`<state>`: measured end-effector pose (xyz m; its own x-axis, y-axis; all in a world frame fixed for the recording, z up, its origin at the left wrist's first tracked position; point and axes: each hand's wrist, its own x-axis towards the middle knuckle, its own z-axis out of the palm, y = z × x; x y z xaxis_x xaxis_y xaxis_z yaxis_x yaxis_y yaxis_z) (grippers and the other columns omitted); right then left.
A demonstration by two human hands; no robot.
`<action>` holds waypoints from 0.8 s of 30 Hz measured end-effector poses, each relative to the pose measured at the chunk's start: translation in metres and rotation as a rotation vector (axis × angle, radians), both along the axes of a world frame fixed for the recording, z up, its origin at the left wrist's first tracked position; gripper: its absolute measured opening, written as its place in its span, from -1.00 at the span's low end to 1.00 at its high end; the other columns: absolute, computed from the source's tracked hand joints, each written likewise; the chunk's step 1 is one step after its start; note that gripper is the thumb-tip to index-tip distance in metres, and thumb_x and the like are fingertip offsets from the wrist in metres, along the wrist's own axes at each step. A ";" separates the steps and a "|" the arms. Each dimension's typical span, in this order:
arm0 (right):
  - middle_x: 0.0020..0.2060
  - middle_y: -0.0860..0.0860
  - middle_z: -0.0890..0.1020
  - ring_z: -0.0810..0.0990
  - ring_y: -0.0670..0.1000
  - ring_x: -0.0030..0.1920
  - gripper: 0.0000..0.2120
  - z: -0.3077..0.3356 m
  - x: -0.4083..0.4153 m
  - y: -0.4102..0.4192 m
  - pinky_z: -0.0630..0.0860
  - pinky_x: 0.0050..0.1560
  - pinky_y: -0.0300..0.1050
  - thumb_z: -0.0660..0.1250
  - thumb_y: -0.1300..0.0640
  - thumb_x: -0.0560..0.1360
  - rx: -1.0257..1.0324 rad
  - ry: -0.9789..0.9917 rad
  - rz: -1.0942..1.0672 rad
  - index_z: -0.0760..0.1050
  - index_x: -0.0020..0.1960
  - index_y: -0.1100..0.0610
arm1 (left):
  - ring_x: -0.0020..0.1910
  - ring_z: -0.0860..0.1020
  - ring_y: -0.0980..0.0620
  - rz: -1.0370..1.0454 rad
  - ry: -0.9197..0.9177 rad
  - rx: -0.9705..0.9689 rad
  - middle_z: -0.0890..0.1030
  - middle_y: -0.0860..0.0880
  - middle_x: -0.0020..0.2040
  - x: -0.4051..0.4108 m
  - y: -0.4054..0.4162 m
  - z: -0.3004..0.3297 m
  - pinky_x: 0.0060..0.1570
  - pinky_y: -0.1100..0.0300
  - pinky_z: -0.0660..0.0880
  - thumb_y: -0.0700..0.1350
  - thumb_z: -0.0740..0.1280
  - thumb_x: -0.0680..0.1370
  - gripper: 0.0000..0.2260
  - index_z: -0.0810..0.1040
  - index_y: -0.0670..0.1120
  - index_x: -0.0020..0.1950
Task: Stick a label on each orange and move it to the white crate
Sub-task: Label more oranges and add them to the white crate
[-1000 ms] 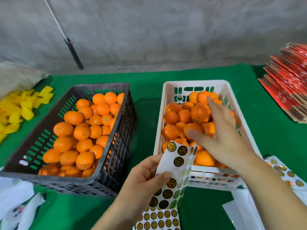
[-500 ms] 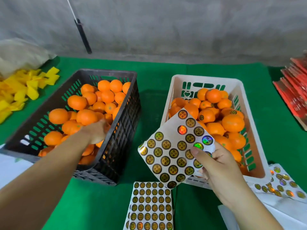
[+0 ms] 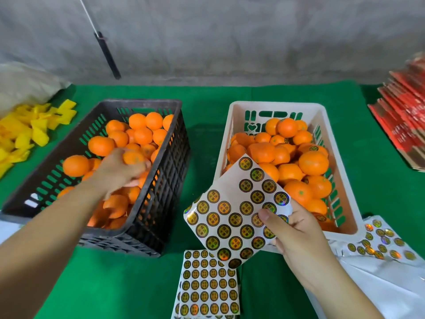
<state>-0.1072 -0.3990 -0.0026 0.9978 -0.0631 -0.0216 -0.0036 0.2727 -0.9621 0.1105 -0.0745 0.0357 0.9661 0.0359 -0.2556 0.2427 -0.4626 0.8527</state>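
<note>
Head view | left hand (image 3: 119, 168) blurred, seemingly curled round one orange (image 3: 133, 157) in the black crate (image 3: 161, 180) | right hand (image 3: 296, 231) pinches label sheet (image 3: 236, 210) before the white crate (image 3: 340, 203) | two crates, second sheet (image 3: 207, 284) cut off below.

Black crate (image 3: 161, 180) at 9 o'clock: matt slotted plastic. White crate (image 3: 276, 107) at 2 o'clock: smooth plastic, slight sheen. Oranges (image 3: 312, 162): dimpled waxy peel. Sticker sheet (image 3: 232, 212) in right hand (image 3: 296, 236): glossy paper, holographic foil labels. Cloth (image 3: 207, 93): green, matt, felt-like. Wall (image 3: 230, 38): rough grey concrete. Red stack (image 3: 404, 116) at 3 o'clock: printed cardboard.
</note>
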 end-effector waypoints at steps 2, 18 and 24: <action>0.10 -0.02 0.77 0.73 -0.20 -0.12 -0.64 -0.001 -0.001 -0.004 0.62 -0.16 -0.33 0.48 0.14 0.58 -0.041 -0.024 -0.044 0.64 0.31 -0.17 | 0.05 0.71 -0.04 0.038 -0.012 -0.282 0.73 -0.02 0.04 -0.020 -0.015 0.020 -0.07 0.11 0.69 0.28 0.67 0.20 -0.35 0.69 -0.01 0.18; 0.37 -0.01 0.34 0.32 0.00 0.38 -0.48 0.030 -0.027 -0.001 0.21 0.43 -0.30 0.42 -0.09 0.56 -1.123 -0.388 -0.563 0.40 0.48 -0.11 | 0.09 0.69 0.04 -0.521 -0.295 -0.330 0.62 0.10 0.24 -0.172 -0.109 0.030 -0.09 0.18 0.66 0.11 0.67 0.32 -0.36 0.52 0.11 0.33; 0.26 -0.23 0.54 0.52 -0.13 0.32 -0.61 0.042 -0.022 0.003 0.38 0.34 -0.30 0.35 -0.09 0.62 -1.063 -0.563 -0.355 0.59 0.36 0.08 | 0.38 0.51 0.09 -0.793 -0.849 0.119 0.43 0.23 0.46 -0.194 -0.106 0.026 0.22 0.18 0.53 0.13 0.59 0.47 -0.40 0.38 0.16 0.40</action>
<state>-0.1297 -0.3965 0.0390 0.7767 -0.0547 0.6275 0.3931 -0.7363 -0.5508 -0.0835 -0.1805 0.0621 0.5877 -0.6740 0.4475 -0.7773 -0.3169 0.5435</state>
